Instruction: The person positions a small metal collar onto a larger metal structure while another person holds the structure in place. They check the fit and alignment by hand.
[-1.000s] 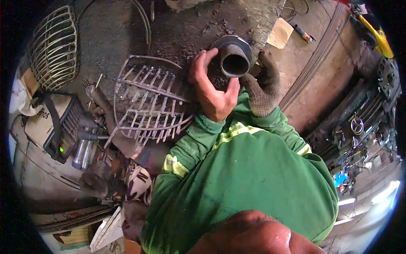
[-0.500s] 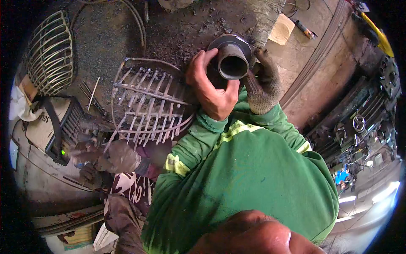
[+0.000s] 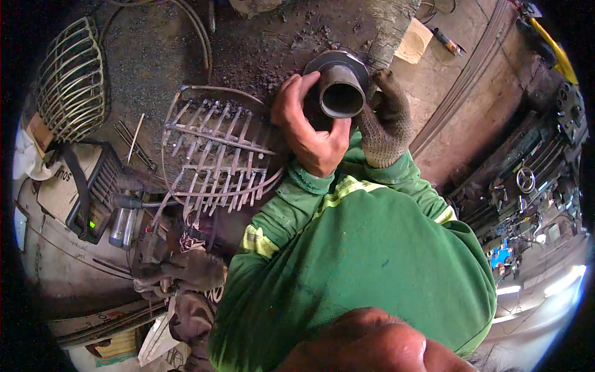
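A short dark steel pipe (image 3: pixel 342 93) with a round flange (image 3: pixel 319 61) at its far end is between my hands, its hollow end facing me. My bare left hand (image 3: pixel 310 127) grips it from the left, forefinger up by the flange and thumb below the near rim. On the other side, my right hand (image 3: pixel 389 118) wears a knitted grey glove and is curled against the pipe; its fingertips are partly hidden. Left of my left hand lies a grate of welded metal bars (image 3: pixel 217 149) inside a bent frame.
A second curved grate (image 3: pixel 73 80) stands far left, above a welding machine (image 3: pixel 77 186) with a green light. A co-worker's gloved hands (image 3: pixel 186 271) are at lower left. An angle grinder (image 3: pixel 447 42) lies far right, near long metal bars (image 3: pixel 468 74). Machinery (image 3: pixel 527 180) lines the right.
The co-worker's gloved hands have moved down and away from the grate, uncovering metal cylinders beside the welding machine. My hands and the flanged pipe have barely moved.
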A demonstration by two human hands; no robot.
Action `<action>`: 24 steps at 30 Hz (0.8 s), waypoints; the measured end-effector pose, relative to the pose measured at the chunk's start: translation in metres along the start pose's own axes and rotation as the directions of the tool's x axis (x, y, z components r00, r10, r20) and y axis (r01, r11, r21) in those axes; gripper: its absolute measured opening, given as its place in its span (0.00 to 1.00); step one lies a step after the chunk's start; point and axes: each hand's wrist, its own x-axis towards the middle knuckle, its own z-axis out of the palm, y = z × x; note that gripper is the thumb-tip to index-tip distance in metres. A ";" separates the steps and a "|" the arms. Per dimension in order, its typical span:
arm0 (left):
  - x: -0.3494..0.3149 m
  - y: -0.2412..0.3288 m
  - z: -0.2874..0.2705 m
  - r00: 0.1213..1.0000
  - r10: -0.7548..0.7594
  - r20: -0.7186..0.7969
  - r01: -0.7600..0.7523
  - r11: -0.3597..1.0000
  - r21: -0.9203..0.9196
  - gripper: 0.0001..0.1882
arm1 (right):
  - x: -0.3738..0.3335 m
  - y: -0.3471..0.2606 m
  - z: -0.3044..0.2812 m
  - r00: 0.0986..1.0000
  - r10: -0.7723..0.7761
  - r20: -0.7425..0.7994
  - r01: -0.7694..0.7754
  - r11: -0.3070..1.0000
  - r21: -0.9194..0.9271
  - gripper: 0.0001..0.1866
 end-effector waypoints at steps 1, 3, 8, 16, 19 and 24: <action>0.000 0.000 0.000 1.000 0.000 0.007 -0.001 1.000 0.005 0.38 | 0.000 0.001 0.000 1.000 -0.019 -0.001 0.019 1.000 -0.005 0.32; 0.000 0.001 -0.002 1.000 0.001 0.019 -0.001 1.000 0.017 0.38 | -0.001 0.001 -0.001 1.000 -0.001 0.004 0.001 1.000 -0.020 0.32; 0.000 0.001 -0.001 1.000 0.007 0.023 -0.007 1.000 0.002 0.39 | -0.001 0.004 -0.002 1.000 -0.029 0.009 0.029 0.999 -0.014 0.33; 0.001 0.002 -0.004 0.997 0.033 0.069 -0.037 0.998 0.054 0.43 | -0.002 0.001 -0.001 0.999 0.038 -0.005 -0.038 0.998 0.041 0.33; 0.001 0.002 -0.004 0.998 0.027 0.056 -0.030 0.998 0.054 0.41 | -0.002 0.001 -0.002 1.000 0.013 -0.001 -0.013 0.999 -0.030 0.33; 0.000 0.002 -0.002 1.000 0.011 0.024 -0.011 1.000 0.016 0.36 | -0.003 0.002 -0.001 1.000 0.015 -0.017 -0.015 1.000 0.010 0.33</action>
